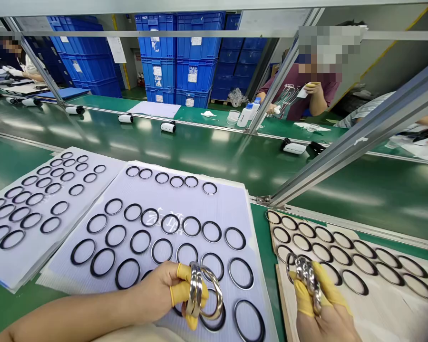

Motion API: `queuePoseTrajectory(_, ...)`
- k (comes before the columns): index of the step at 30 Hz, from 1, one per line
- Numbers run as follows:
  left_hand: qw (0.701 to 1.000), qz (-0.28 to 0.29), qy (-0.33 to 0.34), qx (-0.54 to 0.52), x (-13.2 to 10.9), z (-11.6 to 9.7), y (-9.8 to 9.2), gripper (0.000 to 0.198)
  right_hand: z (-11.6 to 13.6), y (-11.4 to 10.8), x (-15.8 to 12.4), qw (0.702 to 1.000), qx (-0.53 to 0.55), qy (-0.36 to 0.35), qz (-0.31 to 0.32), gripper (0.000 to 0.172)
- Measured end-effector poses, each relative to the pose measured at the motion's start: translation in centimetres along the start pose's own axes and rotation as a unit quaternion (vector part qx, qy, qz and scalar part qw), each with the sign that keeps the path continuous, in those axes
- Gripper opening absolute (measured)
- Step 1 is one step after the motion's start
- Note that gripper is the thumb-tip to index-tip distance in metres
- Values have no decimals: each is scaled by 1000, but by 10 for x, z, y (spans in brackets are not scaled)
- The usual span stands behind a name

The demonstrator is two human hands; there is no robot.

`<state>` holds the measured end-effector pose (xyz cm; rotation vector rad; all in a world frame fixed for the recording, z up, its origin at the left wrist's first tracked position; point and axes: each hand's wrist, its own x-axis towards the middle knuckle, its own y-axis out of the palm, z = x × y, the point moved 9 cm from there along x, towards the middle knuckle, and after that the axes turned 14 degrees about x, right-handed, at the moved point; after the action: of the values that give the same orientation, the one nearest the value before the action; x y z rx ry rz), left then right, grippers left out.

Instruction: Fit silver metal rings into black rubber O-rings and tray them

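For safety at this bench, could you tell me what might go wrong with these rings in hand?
The metal rings bunched in the left hand could scratch each other, or slip past the yellow finger cots onto the black rings below. The bunch in the right hand hangs over the other sheet, so a drop could scatter its rows.

Counted this side of the conveyor belt [199, 161]: two ring sheets [57, 202] [153, 199], one ring board [385, 308], one left hand [155, 292], one right hand [324, 323]; beyond it, three co-workers [21, 64] [316, 92] [374, 114]
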<state>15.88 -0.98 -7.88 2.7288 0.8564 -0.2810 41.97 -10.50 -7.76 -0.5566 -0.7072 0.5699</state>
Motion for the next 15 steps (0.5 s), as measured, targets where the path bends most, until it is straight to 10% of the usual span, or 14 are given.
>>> queuePoseTrajectory(10, 998, 5, 7, 55, -2, -8, 5, 36, -100, 101, -10, 993, 37, 30, 112, 51)
queuePoseTrajectory(15, 999, 1, -10, 53, -2, -4, 4, 39, -110, 71, -13, 982, 80, 146, 92, 63)
